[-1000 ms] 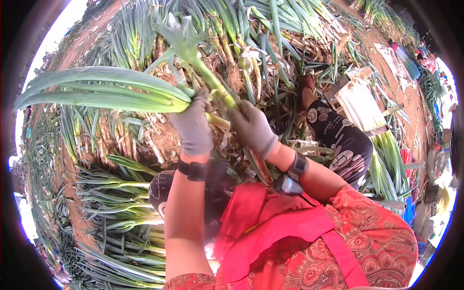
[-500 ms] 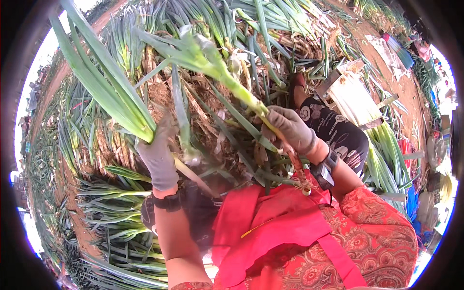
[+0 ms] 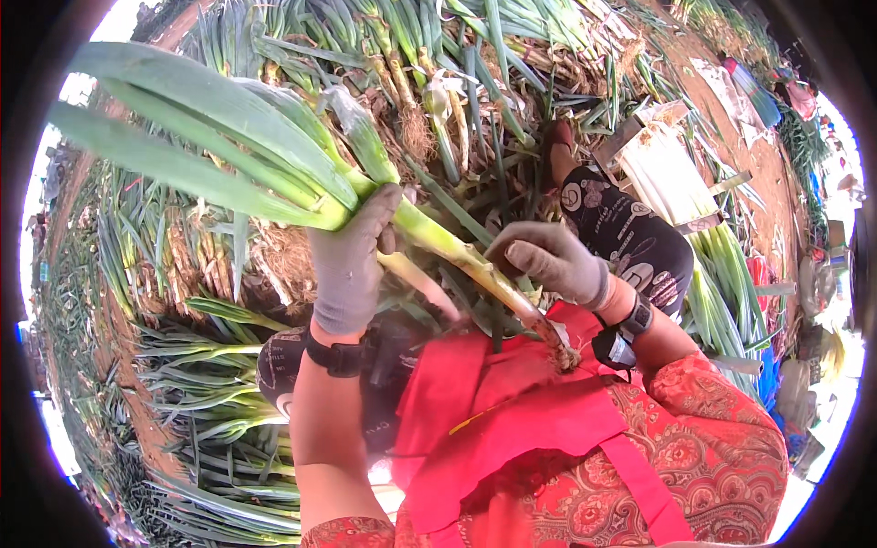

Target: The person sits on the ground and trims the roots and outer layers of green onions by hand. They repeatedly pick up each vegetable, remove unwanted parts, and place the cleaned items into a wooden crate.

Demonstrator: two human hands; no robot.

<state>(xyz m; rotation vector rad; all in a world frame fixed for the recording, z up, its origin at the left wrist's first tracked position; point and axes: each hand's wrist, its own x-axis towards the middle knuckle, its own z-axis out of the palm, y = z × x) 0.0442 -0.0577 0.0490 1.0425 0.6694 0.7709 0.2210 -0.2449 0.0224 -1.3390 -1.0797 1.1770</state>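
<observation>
My left hand [image 3: 356, 256], in a grey glove, is closed round two long green onions: a leafy one [image 3: 247, 155] angled up-left, its pale shaft [image 3: 420, 283] below the hand, and a second stalk [image 3: 457, 251] slanting down-right to dry brown roots [image 3: 562, 352] over the red apron [image 3: 512, 411]. My gloved right hand [image 3: 548, 260] has curled fingers at that second stalk's lower part, near some loose brownish skin; what is between the fingertips is hidden.
Heaped onions [image 3: 411, 100] with dry roots lie ahead, more bundles [image 3: 210, 384] at left. My bent leg [image 3: 621, 237] is at right beside a pale boxlike stand [image 3: 658, 183] with metal bars and further onion bundles [image 3: 722, 301]. Bare soil [image 3: 749, 173] shows beyond.
The second stalk, held by my right hand half a second ago, now is in my left hand too. My left hand moved up-right; the leaves tilted flatter. My right fingers moved off the stalk's middle.
</observation>
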